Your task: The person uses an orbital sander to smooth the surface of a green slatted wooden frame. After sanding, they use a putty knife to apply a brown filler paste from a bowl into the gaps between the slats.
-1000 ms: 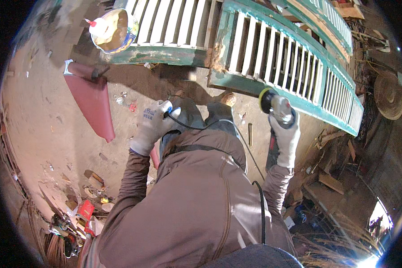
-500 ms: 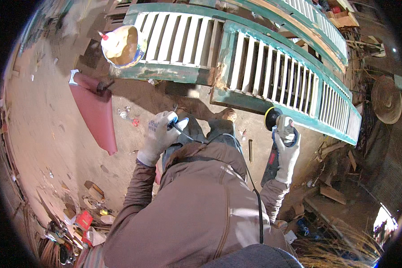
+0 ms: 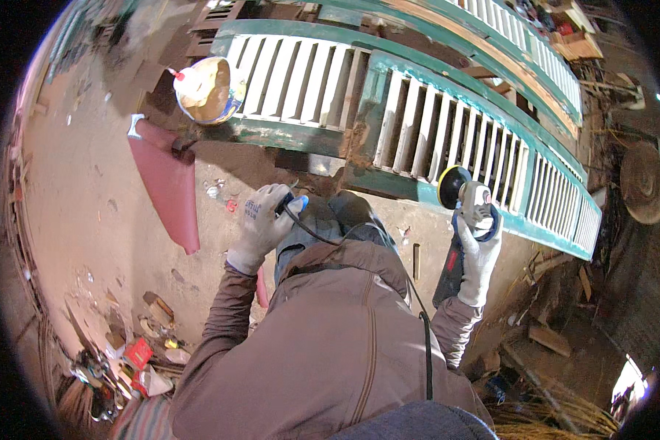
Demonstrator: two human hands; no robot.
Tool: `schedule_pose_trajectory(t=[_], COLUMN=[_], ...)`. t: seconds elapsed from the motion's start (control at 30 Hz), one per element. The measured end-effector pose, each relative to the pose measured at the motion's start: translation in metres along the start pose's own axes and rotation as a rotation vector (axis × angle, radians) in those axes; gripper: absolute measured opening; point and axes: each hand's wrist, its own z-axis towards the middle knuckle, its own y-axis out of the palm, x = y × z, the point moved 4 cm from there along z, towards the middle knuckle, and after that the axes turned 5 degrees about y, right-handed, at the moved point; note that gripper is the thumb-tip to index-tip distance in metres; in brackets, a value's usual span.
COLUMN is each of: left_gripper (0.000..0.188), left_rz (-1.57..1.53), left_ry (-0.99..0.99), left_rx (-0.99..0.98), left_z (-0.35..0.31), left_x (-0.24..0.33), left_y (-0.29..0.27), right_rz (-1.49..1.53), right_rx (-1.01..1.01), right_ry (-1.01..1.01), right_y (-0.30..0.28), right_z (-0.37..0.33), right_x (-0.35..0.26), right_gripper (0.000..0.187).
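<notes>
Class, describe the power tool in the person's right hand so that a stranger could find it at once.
Start at the long green and white slatted shutters lying across the ground. At their lower edge, the gloved right hand grips an angle grinder. Its round black disc, touching the green frame, and its trailing black cord set it apart.

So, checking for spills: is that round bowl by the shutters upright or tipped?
Tipped: the bowl leans against the green shutter, showing its inside.

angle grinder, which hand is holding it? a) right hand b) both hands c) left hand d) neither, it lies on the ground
a: the gloved right hand grips the angle grinder by its body, its disc up near the green louvered shutter, while the left hand is off to the side holding the black cable.
</notes>
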Motion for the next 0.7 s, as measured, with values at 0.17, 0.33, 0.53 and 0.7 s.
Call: schedule_pose_trajectory(t=[0.17, 0.33, 0.53, 0.7], left_gripper=[0.009, 0.010, 0.015, 0.024], left_rz=[0.079, -0.008, -0.098, 0.050], left_ry=[-0.040, 0.078, 0.034, 0.087], left_rx=[0.059, 0.136, -0.107, -0.474], left_z=[0.011, 0.017, 0.008, 0.015], left_x=[0.031, 0.032, 0.006, -0.027], left_y=[0.000, 0.008, 0.041, 0.056], right_rz=[-0.022, 0.004, -0.021, -0.081], right_rx=[-0.079, -0.154, -0.127, 0.003], right_ry=[-0.060, -0.123, -0.071, -0.034], right_y=[0.014, 0.029, 0.042, 0.054], right_z=[0.037, 0.064, 0.050, 0.019], right_x=[-0.024, -0.018, -0.021, -0.018], right_gripper=[0.073, 0.078, 0.074, 0.070])
